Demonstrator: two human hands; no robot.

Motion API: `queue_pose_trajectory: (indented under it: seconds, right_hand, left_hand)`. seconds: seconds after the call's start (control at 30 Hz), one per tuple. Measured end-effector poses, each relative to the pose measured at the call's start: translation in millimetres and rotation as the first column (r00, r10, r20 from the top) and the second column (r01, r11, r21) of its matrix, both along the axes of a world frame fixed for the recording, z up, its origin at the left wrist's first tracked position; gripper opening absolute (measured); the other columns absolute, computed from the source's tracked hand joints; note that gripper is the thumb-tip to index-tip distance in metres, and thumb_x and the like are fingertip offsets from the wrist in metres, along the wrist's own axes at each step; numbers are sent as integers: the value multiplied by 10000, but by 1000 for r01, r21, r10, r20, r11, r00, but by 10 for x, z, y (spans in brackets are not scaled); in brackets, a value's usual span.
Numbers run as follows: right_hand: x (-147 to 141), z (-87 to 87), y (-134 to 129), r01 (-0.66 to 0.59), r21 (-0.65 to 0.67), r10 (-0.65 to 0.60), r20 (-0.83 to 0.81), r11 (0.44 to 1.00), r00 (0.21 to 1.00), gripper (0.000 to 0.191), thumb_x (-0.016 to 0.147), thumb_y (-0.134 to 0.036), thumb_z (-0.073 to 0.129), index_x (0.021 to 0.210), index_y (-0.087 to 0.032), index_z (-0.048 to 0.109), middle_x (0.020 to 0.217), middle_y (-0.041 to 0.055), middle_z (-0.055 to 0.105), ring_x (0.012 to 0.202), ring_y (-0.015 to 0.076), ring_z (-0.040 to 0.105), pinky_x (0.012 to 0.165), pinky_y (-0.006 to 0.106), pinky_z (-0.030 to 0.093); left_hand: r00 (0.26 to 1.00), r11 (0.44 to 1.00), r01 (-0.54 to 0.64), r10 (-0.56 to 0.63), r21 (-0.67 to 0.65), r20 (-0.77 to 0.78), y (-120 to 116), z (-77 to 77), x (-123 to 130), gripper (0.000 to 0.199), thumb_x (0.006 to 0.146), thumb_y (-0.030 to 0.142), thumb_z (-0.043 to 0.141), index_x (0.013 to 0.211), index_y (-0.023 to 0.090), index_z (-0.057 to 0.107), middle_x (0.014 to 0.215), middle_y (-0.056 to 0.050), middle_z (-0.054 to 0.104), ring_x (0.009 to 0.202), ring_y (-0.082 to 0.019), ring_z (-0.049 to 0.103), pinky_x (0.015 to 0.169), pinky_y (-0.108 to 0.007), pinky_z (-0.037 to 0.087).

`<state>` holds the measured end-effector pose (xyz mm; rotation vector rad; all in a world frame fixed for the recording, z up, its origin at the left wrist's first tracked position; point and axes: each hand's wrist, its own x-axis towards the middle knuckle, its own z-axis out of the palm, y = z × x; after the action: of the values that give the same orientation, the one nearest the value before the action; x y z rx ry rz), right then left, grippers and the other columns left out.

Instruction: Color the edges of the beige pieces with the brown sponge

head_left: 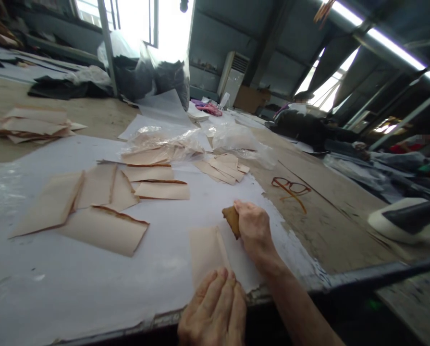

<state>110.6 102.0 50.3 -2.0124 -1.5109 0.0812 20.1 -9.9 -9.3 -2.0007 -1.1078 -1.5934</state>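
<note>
A flat beige piece [204, 250], like leather or card, lies on white sheeting near the table's front edge, with a folded or raised strip along its right side. On its near end rests my left hand [215, 307], open, fingers stretched out and pressing down. My right hand [252, 228] is closed around a flat ochre-brown piece [231, 221] with an uneven edge, held just right of the beige piece's far end. Whether that is a sponge or a scrap I cannot tell. Further left lie several beige pieces [106, 230] with brown-coated edges.
Loose beige strips [224, 168] and clear plastic bags [232, 139] lie beyond my hands. Eyeglasses [290, 186] sit on the bare table to the right, near a white and black object [398, 218]. Another beige stack [34, 122] is at the far left. People are in the background.
</note>
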Motion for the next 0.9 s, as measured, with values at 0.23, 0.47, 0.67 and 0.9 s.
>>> queue_pose_trajectory:
  seconds: [0.23,0.47,0.67,0.9]
  right_hand:
    - [-153,-53,-403,-71,-95,107,452,993,885,262,814,-244,388,671,-146,585,587,52,610,490,121,523,480,240,242]
    - [-246,-70,-158,32,-131,48,558,991,828,252,827,-260,388,719,-142,583,624,76,625,541,167,580,469,245,240]
    - [-271,-59,54,142,-95,-90,417,985,905,284,842,-256,348,767,-122,587,653,106,628,575,180,579,486,240,282]
    - [13,54,-148,-31,-99,38,66,995,997,376,838,-322,349,581,-156,567,547,42,590,508,122,505,474,208,300]
  left_hand:
    - [999,1000,-9,9,-12,-42,13,-17,-30,258,779,53,369,827,130,611,769,-23,670,807,-128,620,866,-231,445]
    - [996,996,-56,51,-69,-80,2,-26,-12,260,781,11,368,789,116,606,746,-14,669,796,-115,620,905,-226,410]
    - [1000,1000,15,-15,-14,-27,-1,-14,-18,255,756,21,380,802,115,612,762,-36,670,820,-147,619,854,-251,455]
    - [999,999,33,-33,4,-2,-16,17,-13,284,651,-4,394,785,91,625,774,-74,670,818,-182,620,794,-275,486]
